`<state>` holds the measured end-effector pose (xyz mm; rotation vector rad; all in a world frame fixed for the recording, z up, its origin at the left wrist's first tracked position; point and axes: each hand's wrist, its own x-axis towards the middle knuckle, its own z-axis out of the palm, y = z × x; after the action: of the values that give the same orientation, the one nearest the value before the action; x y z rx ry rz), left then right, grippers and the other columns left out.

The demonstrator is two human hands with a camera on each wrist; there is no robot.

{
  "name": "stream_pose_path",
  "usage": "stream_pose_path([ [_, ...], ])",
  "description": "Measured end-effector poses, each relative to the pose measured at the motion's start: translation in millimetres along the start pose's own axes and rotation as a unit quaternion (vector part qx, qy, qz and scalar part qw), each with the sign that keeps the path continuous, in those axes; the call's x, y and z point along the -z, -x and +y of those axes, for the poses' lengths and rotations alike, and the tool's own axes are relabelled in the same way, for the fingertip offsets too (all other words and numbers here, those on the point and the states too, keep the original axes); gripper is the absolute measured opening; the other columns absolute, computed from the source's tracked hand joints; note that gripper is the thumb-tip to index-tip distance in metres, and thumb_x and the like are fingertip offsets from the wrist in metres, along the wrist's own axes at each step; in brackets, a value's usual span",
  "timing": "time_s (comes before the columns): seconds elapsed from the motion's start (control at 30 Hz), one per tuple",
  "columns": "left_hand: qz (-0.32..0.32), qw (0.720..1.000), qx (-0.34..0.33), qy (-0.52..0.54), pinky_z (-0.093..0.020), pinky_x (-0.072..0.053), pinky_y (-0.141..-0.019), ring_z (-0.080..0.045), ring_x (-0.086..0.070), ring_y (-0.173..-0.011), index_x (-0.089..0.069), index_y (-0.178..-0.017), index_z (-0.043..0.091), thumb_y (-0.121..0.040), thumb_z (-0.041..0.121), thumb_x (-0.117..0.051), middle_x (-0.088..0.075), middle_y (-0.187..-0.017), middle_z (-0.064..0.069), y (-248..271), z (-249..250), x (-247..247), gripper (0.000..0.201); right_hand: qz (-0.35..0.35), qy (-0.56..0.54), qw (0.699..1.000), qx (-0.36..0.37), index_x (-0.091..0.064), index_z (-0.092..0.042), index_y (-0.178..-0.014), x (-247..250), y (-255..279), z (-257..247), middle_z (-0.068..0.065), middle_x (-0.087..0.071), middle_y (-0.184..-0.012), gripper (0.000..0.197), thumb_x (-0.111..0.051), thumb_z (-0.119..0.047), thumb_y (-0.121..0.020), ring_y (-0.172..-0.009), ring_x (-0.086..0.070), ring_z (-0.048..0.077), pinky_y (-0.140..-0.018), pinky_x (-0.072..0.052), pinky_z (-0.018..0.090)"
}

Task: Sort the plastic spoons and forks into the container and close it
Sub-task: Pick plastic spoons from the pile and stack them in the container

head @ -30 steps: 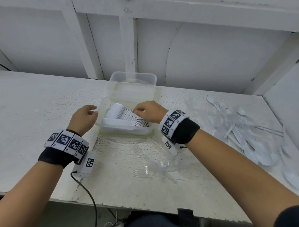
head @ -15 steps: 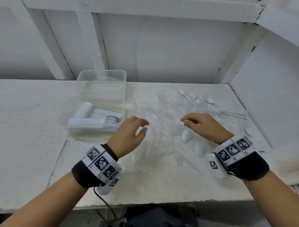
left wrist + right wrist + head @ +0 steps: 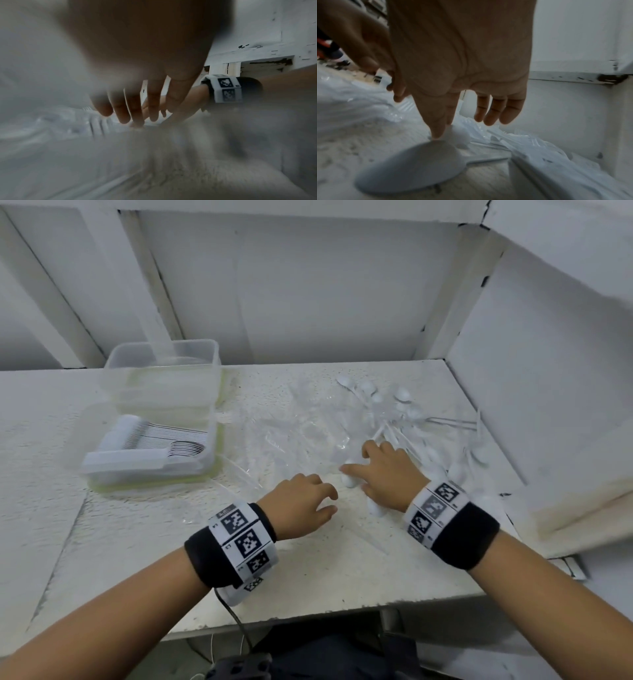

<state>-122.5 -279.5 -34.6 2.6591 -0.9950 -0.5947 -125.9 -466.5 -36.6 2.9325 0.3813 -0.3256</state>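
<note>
Looking down from the head camera, we see our right hand (image 3: 387,474) spread low over the white table (image 3: 137,542), just at the near edge of the loose pile of white spoons (image 3: 404,405). Its fingers are straight and a little apart, and they hold nothing. In the right wrist view the index fingertip (image 3: 436,134) touches the tip of one white spoon (image 3: 412,166) that lies flat on the table, bowl toward the camera.

Our left hand (image 3: 301,505) is just beside the right one, near the front of the table. Its fingers are relaxed, narrow between them, pointing down, and we see nothing inside them. The left wrist view is blurred, so we cannot tell if the tips touch the surface.

Clear plastic forks (image 3: 308,433) lie scattered between the hands and the container (image 3: 150,457). The container stands open at the left, well apart from both hands. Rows of sorted cutlery are already inside. Its clear lid (image 3: 164,371) stands upright behind it.
</note>
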Motion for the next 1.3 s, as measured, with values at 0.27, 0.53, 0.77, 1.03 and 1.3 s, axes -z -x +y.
stream_pose_path([
  [0.27,-0.009,0.999,0.018,0.029,-0.027,-0.038,-0.096,-0.018,-0.047,-0.115,-0.051,-0.128,0.022,-0.097,0.036,-0.042,-0.051,-0.127,-0.003,1,-13,7,0.036,0.089,0.063,0.989,0.095,-0.063,-0.013,-0.097,3,-23,3,0.017,-0.056,-0.104,0.043,-0.081,-0.011,-0.057,-0.084,-0.055,0.033,-0.065,-0.045,0.042],
  [0.53,0.087,0.982,0.012,0.167,-0.016,-0.038,-0.086,-0.010,-0.051,-0.110,-0.042,-0.135,0.020,-0.090,0.037,-0.057,-0.052,-0.124,0.001,3,-18,19,0.050,0.258,-0.365,0.889,0.096,-0.060,-0.005,-0.075,25,-5,-3,0.008,-0.056,-0.072,0.030,-0.070,-0.033,-0.078,-0.062,-0.052,0.022,-0.056,-0.046,0.033],
  [0.77,0.184,0.938,-0.020,0.294,-0.021,-0.043,-0.077,-0.010,-0.058,-0.095,-0.056,-0.109,0.023,-0.096,0.032,-0.044,-0.063,-0.100,0.009,1,3,32,0.019,0.179,-0.693,0.695,0.061,-0.062,-0.012,-0.086,75,17,-26,0.003,-0.066,-0.074,0.017,-0.065,-0.027,-0.079,-0.067,-0.064,0.020,-0.070,-0.055,0.036],
  [1.03,0.244,0.891,0.046,0.380,-0.015,-0.039,-0.052,-0.006,-0.043,-0.050,-0.056,-0.082,0.022,-0.099,0.018,-0.039,-0.045,-0.061,0.004,20,-32,63,0.024,0.053,-0.283,0.958,-0.019,-0.061,-0.025,-0.118,25,6,36,0.004,-0.055,-0.106,0.029,-0.048,-0.014,-0.094,-0.096,-0.053,0.018,-0.091,-0.045,0.031],
  [1.3,0.273,0.884,0.115,0.360,-0.025,-0.035,-0.055,-0.014,-0.038,-0.054,-0.058,-0.087,0.013,-0.099,0.016,-0.039,-0.043,-0.063,-0.001,42,-70,74,0.022,0.006,0.023,1.000,0.011,-0.057,-0.027,-0.123,-18,2,33,0.008,-0.037,-0.137,0.031,-0.051,-0.023,-0.092,-0.123,-0.037,0.030,-0.097,-0.033,0.040],
])
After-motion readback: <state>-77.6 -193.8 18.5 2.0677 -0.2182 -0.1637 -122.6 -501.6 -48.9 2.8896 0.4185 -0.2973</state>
